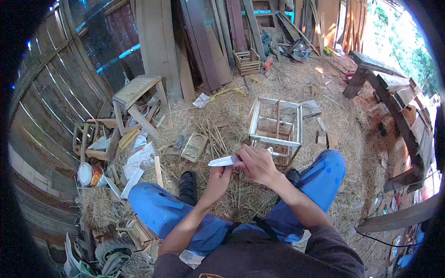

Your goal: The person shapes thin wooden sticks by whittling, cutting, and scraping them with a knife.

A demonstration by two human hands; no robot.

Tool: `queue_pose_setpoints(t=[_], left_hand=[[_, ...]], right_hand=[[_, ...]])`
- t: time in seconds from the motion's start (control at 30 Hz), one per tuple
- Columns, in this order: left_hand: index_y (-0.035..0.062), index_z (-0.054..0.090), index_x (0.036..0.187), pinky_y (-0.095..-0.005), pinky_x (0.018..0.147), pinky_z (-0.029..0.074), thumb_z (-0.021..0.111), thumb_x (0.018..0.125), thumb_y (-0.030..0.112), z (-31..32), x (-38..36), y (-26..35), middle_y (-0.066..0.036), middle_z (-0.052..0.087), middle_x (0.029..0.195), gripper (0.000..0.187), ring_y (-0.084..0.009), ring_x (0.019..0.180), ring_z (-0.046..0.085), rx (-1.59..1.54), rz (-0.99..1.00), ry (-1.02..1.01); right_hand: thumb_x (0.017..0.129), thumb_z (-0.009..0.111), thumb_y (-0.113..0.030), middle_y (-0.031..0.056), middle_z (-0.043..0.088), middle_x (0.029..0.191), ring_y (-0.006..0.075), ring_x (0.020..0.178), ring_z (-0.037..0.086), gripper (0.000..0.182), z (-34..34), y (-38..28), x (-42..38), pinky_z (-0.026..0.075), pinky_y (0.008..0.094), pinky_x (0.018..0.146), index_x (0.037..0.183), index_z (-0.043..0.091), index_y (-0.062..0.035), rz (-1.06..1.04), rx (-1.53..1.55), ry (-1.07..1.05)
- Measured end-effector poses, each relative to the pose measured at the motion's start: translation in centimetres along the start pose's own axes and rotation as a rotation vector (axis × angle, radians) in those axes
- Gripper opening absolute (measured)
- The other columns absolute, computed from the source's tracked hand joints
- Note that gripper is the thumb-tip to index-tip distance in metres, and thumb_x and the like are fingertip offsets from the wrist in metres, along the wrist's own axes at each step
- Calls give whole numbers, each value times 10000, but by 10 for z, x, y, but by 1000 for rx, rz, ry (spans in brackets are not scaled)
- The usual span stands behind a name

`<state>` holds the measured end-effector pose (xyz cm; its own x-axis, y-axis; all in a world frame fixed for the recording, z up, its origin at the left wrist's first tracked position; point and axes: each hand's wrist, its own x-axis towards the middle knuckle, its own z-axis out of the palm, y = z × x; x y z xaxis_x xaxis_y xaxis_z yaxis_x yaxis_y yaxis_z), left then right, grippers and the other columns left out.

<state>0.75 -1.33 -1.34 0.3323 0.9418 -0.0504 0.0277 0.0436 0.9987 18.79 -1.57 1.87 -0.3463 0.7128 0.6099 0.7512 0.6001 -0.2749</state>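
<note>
A knife [223, 161] with a pale blade is held in front of my body, its tip toward the left. My right hand [257, 163] is wrapped round its handle end. My left hand [219, 178] is closed just below the blade, its fingertips close to my right fingers; what it pinches, if anything, is too small to name. Beyond my right hand stands a wooden frame [276, 140] with pale bars. A small wooden piece [194, 146] lies on the straw beyond my left hand.
Straw [241, 194] covers the ground. A small wooden table [136, 90] and a paint can [90, 174] are at the left. Boards [157, 46] lean on the back wall near a slatted crate [247, 62]. A wooden bench [402, 116] stands at the right.
</note>
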Motion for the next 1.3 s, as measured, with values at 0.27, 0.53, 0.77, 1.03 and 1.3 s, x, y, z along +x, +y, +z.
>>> queue_pose_setpoints(t=[0.27, 0.53, 0.77, 1.03, 1.3], left_hand=[[74, 560, 1122, -233, 522, 300, 501, 1051, 225, -3, 5, -8, 70, 436, 724, 177, -30, 606, 368, -5, 15, -70], [64, 560, 1121, -214, 492, 274, 510, 1052, 275, -3, -3, 9, 77, 427, 681, 228, -14, 572, 363, -84, 32, -120], [96, 542, 1113, -216, 461, 254, 524, 1044, 314, -11, -7, 8, 65, 399, 654, 229, -28, 517, 327, -143, -21, -212], [98, 518, 1098, -223, 444, 242, 478, 1061, 287, -11, -8, 6, 68, 324, 630, 197, -35, 491, 284, -303, -188, -299], [110, 485, 1018, -228, 451, 239, 436, 1071, 296, -9, -4, 1, 60, 321, 644, 200, -50, 495, 287, -353, -237, -433]], right_hand=[[872, 645, -367, 92, 573, 876, 291, 815, 621, 318, -6, 2, 2, 490, 411, 683, 984, 571, -80, 25, -105, -13], [866, 700, -244, 154, 604, 824, 376, 746, 634, 246, -15, 38, 7, 492, 473, 649, 977, 590, -54, 323, -144, 95], [887, 677, -211, 134, 626, 840, 360, 783, 648, 212, -10, 28, 11, 509, 470, 677, 999, 574, -63, 371, -144, -17], [855, 715, -192, 148, 628, 862, 370, 783, 642, 259, -6, 15, -5, 502, 467, 670, 1035, 579, -64, 212, 4, 83], [1051, 495, -378, -44, 494, 868, 80, 755, 455, 374, 8, 42, -3, 404, 250, 651, 1124, 570, -19, 468, 781, 167]])
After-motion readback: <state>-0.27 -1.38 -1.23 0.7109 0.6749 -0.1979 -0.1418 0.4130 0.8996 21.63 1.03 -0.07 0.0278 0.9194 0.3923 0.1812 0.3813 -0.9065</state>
